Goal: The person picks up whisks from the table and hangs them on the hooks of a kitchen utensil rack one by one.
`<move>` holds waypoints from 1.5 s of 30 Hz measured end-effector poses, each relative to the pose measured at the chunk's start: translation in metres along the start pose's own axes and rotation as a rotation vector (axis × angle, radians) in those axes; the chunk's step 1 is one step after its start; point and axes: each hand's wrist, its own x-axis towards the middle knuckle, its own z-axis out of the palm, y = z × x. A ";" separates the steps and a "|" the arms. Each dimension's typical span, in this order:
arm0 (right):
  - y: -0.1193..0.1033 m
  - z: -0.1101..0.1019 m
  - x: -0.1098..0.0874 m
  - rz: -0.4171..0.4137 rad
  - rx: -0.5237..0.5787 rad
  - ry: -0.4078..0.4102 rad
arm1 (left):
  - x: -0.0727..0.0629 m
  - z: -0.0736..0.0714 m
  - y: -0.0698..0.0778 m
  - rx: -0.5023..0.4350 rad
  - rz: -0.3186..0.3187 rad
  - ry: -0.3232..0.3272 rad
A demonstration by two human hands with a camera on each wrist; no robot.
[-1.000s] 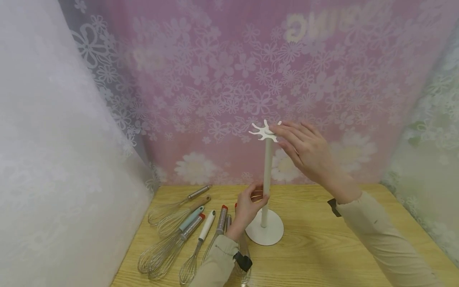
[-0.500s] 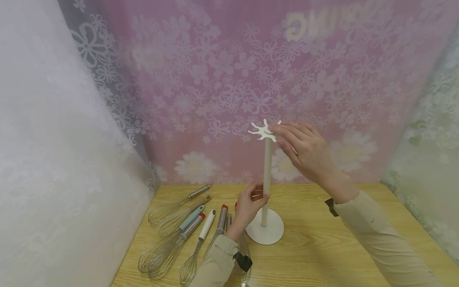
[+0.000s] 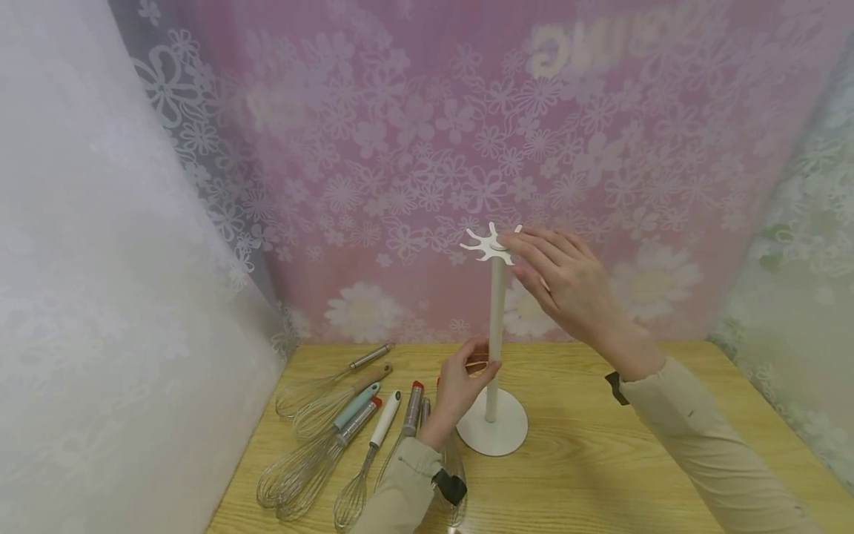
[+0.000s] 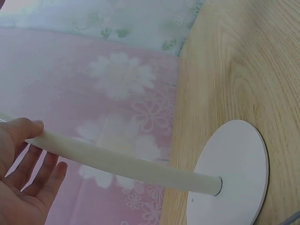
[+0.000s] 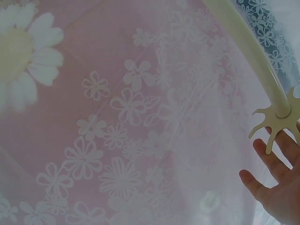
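A white utensil stand [image 3: 496, 319] rises from its round base [image 3: 505, 434] on the table, with a star-shaped ring of hooks [image 3: 482, 247] on top. My left hand [image 3: 460, 386] holds the lower part of the pole between thumb and fingers; in the left wrist view the thumb lies along the pole [image 4: 117, 161] and the fingers show beneath it. My right hand [image 3: 567, 278] lies with nearly straight fingers across the top of the hook ring. From the right wrist view, those fingers [image 5: 272, 161] stretch out past the hooks [image 5: 272, 126].
Several wire whisks lie to the left of the stand, among them one with a white handle [image 3: 385, 419], one with a light blue handle [image 3: 356, 406] and one with a wooden handle [image 3: 373, 377]. Flowered cloth [image 3: 400, 148] hangs behind the wooden table [image 3: 600, 445] and along both sides.
The hook ring and the right hand on it have shifted very slightly to the left. My left hand keeps its place on the pole, and the whisks have not moved.
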 end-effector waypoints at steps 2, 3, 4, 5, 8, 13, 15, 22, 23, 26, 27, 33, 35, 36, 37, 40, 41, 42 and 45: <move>0.000 0.000 -0.001 0.002 0.005 0.001 | 0.000 -0.001 0.001 0.016 -0.006 -0.004; 0.000 0.001 -0.001 0.003 0.007 0.002 | 0.000 -0.002 0.002 0.021 -0.015 -0.007; 0.000 0.001 -0.001 0.003 0.010 0.005 | 0.001 -0.003 0.003 0.025 -0.015 -0.009; 0.000 0.001 -0.001 0.002 0.012 0.007 | 0.001 -0.004 0.004 0.028 -0.015 -0.007; 0.000 0.002 -0.001 0.000 0.020 0.013 | 0.002 -0.008 0.006 0.052 -0.004 0.019; 0.000 0.001 -0.001 0.006 0.025 0.009 | 0.006 -0.018 0.005 0.082 0.020 0.081; 0.000 0.001 -0.001 0.010 0.026 0.010 | 0.007 -0.022 0.004 0.092 0.013 0.094; -0.001 0.001 -0.001 0.014 0.025 0.022 | 0.007 -0.034 -0.007 0.251 -0.082 0.127; -0.001 0.001 -0.001 0.015 0.025 0.021 | 0.006 -0.035 -0.009 0.280 -0.085 0.132; -0.001 0.001 -0.001 0.016 0.026 0.016 | 0.004 -0.038 -0.017 0.350 -0.092 0.129; -0.001 0.001 -0.001 0.016 0.027 0.014 | 0.003 -0.039 -0.020 0.370 -0.103 0.122; -0.002 0.002 0.000 0.009 0.035 0.017 | 0.000 -0.046 -0.040 0.458 -0.206 0.062; -0.002 0.002 0.000 0.010 0.036 0.015 | 0.000 -0.048 -0.047 0.497 -0.251 0.048; -0.002 0.002 -0.001 0.010 0.036 0.014 | 0.000 -0.048 -0.050 0.521 -0.267 0.040; -0.002 0.002 -0.001 0.010 0.036 0.014 | 0.000 -0.049 -0.052 0.540 -0.283 0.028; -0.002 0.002 -0.001 0.015 0.036 0.011 | -0.001 -0.050 -0.056 0.585 -0.322 -0.025; -0.002 0.002 -0.001 0.016 0.035 0.010 | -0.001 -0.050 -0.057 0.597 -0.334 -0.046; -0.002 0.002 -0.001 0.016 0.035 0.009 | -0.001 -0.051 -0.058 0.606 -0.352 -0.067; -0.002 0.002 -0.001 0.015 0.034 0.008 | -0.002 -0.050 -0.060 0.622 -0.405 -0.121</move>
